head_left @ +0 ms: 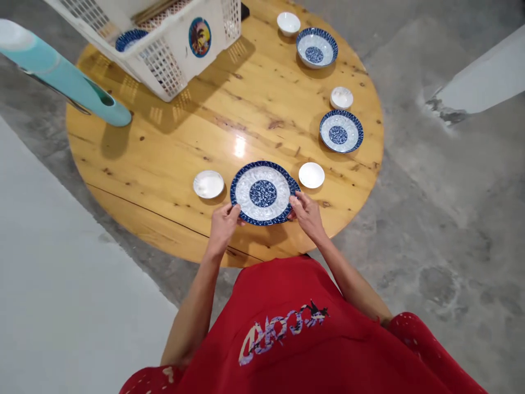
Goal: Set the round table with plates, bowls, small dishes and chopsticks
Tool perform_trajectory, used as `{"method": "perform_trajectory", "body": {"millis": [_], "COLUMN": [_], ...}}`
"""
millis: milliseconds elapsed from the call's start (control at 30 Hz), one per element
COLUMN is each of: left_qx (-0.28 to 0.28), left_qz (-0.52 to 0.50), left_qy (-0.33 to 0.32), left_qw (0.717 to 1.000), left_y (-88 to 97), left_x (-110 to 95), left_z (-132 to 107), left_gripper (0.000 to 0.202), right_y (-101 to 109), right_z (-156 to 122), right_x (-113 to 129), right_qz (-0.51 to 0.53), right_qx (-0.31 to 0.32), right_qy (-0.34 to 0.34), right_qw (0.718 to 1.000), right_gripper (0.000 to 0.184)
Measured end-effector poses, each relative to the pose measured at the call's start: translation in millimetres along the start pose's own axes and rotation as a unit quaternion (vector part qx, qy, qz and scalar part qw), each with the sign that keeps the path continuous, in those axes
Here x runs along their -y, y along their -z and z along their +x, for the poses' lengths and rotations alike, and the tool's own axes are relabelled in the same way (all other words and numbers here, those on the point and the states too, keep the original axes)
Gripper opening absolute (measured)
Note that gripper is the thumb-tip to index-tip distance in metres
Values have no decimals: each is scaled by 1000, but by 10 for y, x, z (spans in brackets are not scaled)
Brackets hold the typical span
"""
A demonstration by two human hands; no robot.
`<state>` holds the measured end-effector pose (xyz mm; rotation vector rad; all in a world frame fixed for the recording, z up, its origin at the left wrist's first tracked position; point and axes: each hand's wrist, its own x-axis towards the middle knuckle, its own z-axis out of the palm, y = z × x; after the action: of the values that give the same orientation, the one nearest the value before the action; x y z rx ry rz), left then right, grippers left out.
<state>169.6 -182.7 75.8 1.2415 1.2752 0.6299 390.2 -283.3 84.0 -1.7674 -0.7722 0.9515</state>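
My left hand (225,223) and my right hand (307,215) grip a round plate (263,193) by its near left and right edges, thumbs on the rim. It has a dark blue rim, a pale patterned ring and a blue centre. A bit of blue rim juts out at its right side; whether a second plate lies beneath, I cannot tell. The plate is over the near part of the wooden table (180,148). A small white bowl (209,184) sits left of it, and a small white dish (311,175) sits to its right.
A white plastic basket (168,71) with a blue dish (130,39) inside stands at the far left. Near it is a turquoise thermos-like object (69,82). Along the right edge are blue-rimmed dishes (341,131) (316,48) and small white bowls (341,98) (289,24).
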Motion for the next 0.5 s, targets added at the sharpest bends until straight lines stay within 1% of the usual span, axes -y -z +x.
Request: {"method": "perform_trajectory", "body": {"millis": [33, 100, 167, 200, 300, 433, 500], "left_qx": [11, 27, 39, 47, 62, 74, 78], "left_qz": [11, 31, 55, 71, 137, 262, 309], "left_qy": [5, 16, 28, 37, 60, 41, 37], "left_qw": [1000, 999, 997, 996, 987, 961, 947], "left_y": [-75, -180, -237, -254, -278, -277, -270], "left_x": [34, 85, 112, 116, 99, 56, 46], "left_z": [0, 24, 71, 98, 175, 248, 276], "left_gripper": [27, 28, 28, 27, 28, 34, 36], "right_y": [25, 77, 118, 131, 146, 150, 155], "right_z": [28, 85, 138, 161, 214, 256, 268], "right_x": [-64, -182, -270, -299, -338, -308, -268], "right_qz": [-26, -92, -167, -204, -303, -434, -477], "right_qx": [-11, -20, -11, -7, 2, 7, 18], "right_qy": [3, 16, 26, 24, -2, -30, -36], "right_qw": [1000, 995, 986, 979, 953, 900, 878], "right_gripper": [50, 37, 24, 21, 19, 25, 29]}}
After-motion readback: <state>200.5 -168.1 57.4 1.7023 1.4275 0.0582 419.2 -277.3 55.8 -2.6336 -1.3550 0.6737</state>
